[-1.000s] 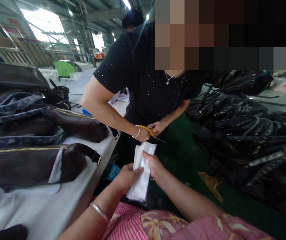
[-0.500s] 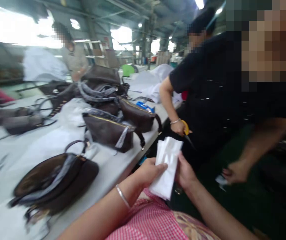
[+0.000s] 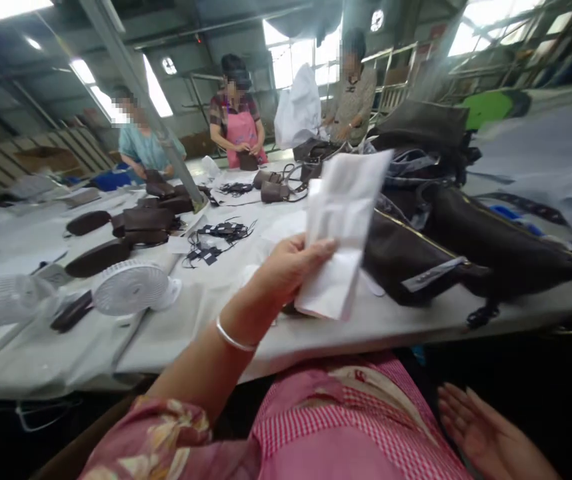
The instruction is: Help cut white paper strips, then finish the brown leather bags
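White sheets [image 3: 349, 200], folded: look light, soft, maybe slippery; I'd pinch lower side edge. Left hand [image 3: 293, 263] grips there; right hand [image 3: 481, 427] unclenched, empty.

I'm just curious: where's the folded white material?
In the head view, the folded white material is right of centre, held in the left hand, with a dark zipped bag to its right.
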The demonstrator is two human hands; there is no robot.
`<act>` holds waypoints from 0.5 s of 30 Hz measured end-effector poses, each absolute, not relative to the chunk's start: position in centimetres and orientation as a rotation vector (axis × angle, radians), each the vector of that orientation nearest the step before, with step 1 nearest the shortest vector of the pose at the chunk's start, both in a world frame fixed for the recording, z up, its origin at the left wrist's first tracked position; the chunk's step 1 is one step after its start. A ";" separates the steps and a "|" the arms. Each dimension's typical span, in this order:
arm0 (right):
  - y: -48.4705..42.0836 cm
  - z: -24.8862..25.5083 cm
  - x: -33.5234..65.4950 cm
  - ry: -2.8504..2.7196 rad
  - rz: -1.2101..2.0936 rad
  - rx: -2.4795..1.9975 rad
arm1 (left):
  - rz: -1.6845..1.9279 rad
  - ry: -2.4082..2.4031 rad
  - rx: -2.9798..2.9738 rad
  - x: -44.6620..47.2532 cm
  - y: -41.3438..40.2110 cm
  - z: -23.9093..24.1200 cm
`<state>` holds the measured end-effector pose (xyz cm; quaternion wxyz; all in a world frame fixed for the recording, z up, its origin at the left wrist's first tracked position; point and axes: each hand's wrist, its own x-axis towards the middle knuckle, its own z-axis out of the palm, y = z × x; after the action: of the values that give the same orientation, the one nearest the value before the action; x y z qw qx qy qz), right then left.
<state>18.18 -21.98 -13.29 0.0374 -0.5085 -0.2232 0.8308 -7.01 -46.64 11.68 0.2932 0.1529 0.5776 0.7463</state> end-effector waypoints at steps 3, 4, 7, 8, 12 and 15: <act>-22.3 -14.9 17.8 -0.737 2.571 -1.553 | 2.206 1.714 0.285 -10.7 -51.7 11.4; -22.3 -15.4 17.7 -0.755 2.582 -1.548 | 2.264 1.759 0.231 -11.8 -53.1 10.9; -22.5 -16.8 17.7 -0.789 2.614 -1.555 | 2.344 1.883 0.043 -14.6 -56.5 8.4; -22.5 -17.2 17.7 -0.789 2.619 -1.568 | 2.343 1.923 -0.024 -15.3 -57.3 7.2; -22.6 -18.5 18.0 -0.744 2.646 -1.617 | 2.205 2.064 -0.270 -16.8 -58.9 1.1; -22.7 -19.0 18.2 -0.727 2.658 -1.669 | 2.069 2.107 -0.363 -16.8 -58.8 -3.7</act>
<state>18.20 -22.67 -19.04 -0.0400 -0.5178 -0.2254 0.8243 -16.84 -58.84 -3.69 0.0829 -0.1215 0.7058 0.6930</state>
